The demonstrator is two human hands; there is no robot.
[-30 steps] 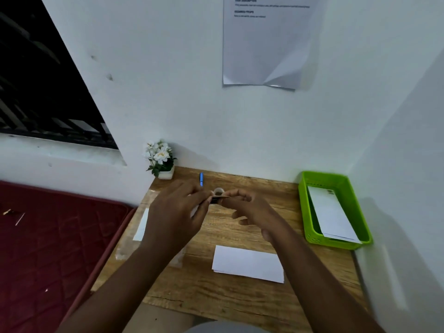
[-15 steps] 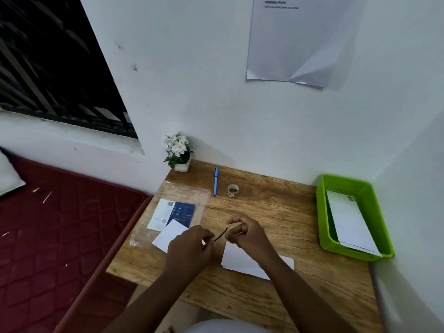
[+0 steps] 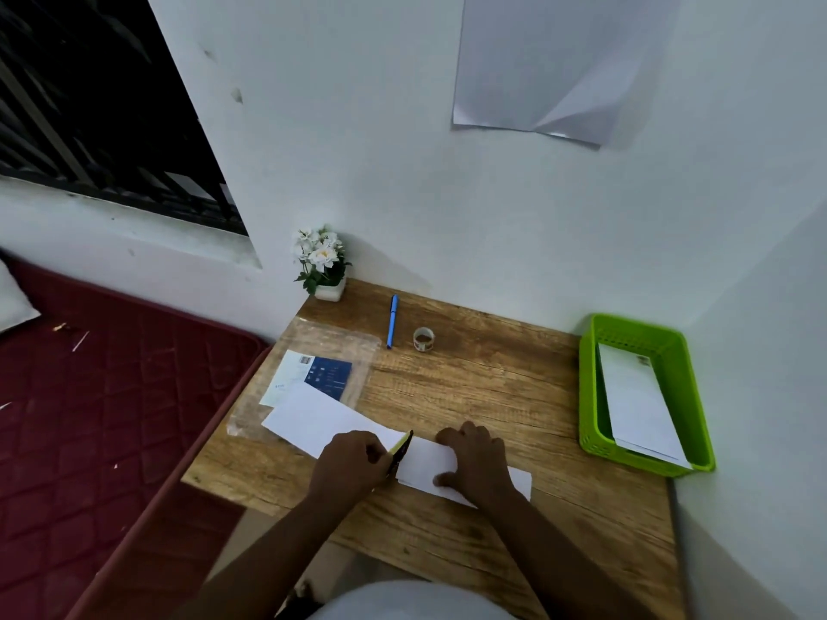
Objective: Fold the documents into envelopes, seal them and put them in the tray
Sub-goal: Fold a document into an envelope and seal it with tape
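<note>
— Right hand (image 3: 474, 463)?
— Spread flat, palm down, pressing on the white envelope (image 3: 429, 463) at the near middle of the wooden table (image 3: 492, 396). Nothing gripped, only pushing down with open fingers.

— And the left hand (image 3: 351, 463)?
— Closed in a pinch around a thin dark strip (image 3: 401, 454) with a yellowish edge, at the left end of the envelope. Strip tilted, lower end hidden behind the fingers. Hard to tell if tape or something else.

— Other paper nearby?
— Yes: a white sheet (image 3: 313, 422) just left of the envelope, partly under the left hand and lying across a clear plastic sleeve (image 3: 331, 346). Under the sleeve, a blue and white printed card (image 3: 320, 373).

— Where the tray?
— Green tray (image 3: 671, 342) at the right edge of the table, close to the wall, well apart from both hands. Inside, a white envelope (image 3: 635, 396) lying at a slant.

— Farther back?
— Blue pen (image 3: 392, 321) and a small tape roll (image 3: 424, 339) beside each other, not touching. Small pot of white flowers (image 3: 322, 266) in the far left corner. On the wall above, a paper sheet (image 3: 541, 64) with one lower corner curled.
</note>
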